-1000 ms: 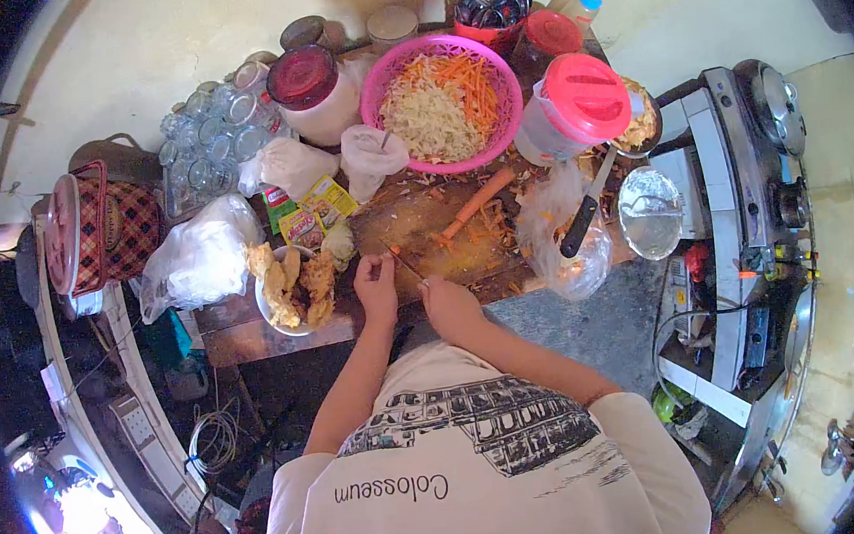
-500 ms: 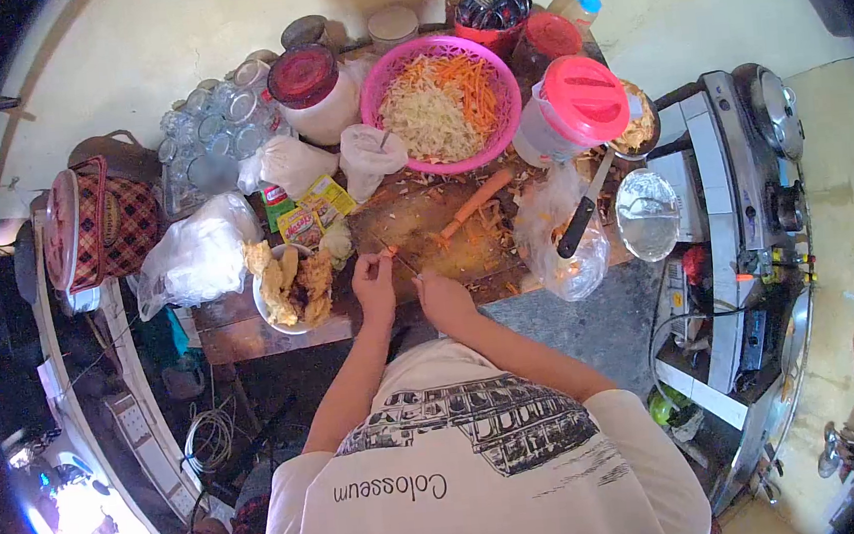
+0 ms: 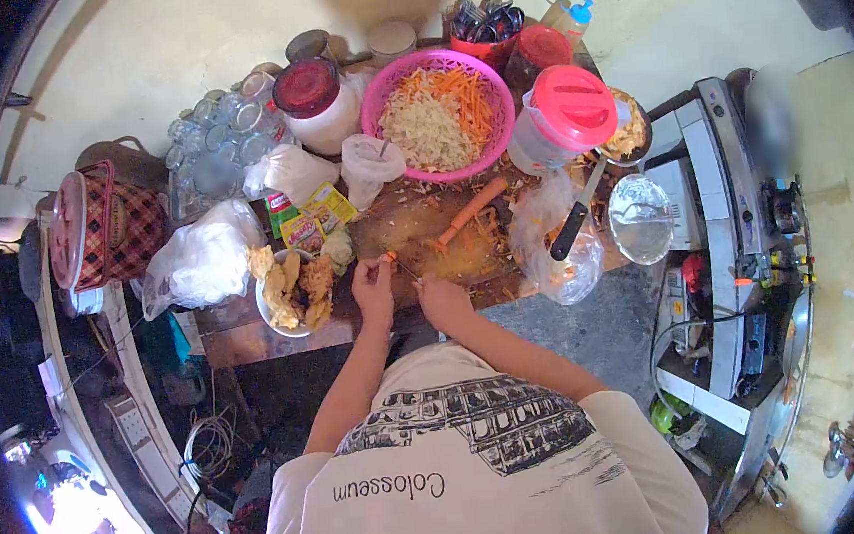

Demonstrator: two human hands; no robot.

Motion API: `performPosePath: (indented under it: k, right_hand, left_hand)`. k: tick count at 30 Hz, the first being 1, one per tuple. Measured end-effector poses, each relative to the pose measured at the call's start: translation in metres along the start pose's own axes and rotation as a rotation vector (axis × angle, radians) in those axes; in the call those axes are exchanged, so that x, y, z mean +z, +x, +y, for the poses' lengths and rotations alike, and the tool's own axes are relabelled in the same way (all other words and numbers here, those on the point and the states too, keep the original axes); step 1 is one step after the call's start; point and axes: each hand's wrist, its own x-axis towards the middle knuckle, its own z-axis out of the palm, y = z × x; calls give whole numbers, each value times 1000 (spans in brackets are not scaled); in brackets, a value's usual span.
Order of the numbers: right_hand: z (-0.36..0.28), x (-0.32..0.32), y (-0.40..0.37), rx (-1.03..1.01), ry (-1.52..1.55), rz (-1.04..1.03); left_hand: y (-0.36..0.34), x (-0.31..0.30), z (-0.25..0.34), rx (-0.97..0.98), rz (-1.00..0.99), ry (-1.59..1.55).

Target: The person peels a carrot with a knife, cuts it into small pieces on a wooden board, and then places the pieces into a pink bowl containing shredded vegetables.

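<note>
My left hand (image 3: 374, 283) is closed in a pinch on a small orange piece of carrot (image 3: 387, 258) near the front edge of the wooden table. Beside it on the right, my right hand (image 3: 440, 298) is closed round the handle of a small knife, whose thin blade (image 3: 406, 268) points at the carrot piece. A longer carrot (image 3: 473, 212) lies on the board just beyond, among orange scraps. Past it stands a pink basket (image 3: 507, 110) with shredded carrot and pale shreds. A bowl of fried food (image 3: 293, 290) is left of my left hand.
A black-handled knife (image 3: 570, 232) lies on a plastic bag (image 3: 547, 258) at the right, beside a foil-like dish (image 3: 642, 218). A pink-lidded pitcher (image 3: 575, 107), a red-lidded jar (image 3: 307, 91) and glasses (image 3: 221, 133) stand farther back. White bags (image 3: 208, 256) are at the left.
The view has shifted slightly, so the basket and pitcher appear a little lower. Both hands stay almost in place, with the carrot piece and small knife still held.
</note>
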Motion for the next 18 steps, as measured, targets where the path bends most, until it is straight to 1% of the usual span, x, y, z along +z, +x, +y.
performPosePath:
  k: [5, 8, 11, 14, 18]
  right_hand:
    - [6, -5, -8, 29, 77, -4]
    - [1, -15, -16, 24, 115, -20]
    - [-3, -16, -21, 5, 152, 5]
    - [-7, -22, -27, 3, 136, 0]
    - [-6, -20, -31, 10, 155, 12]
  left_hand:
    - [0, -3, 3, -72, -28, -47]
    - [0, -5, 0, -49, -39, 25]
    - [0, -4, 0, -35, -41, -18]
    - [-2, 0, 6, -78, -18, -38]
    - [-1, -3, -5, -67, -8, -63]
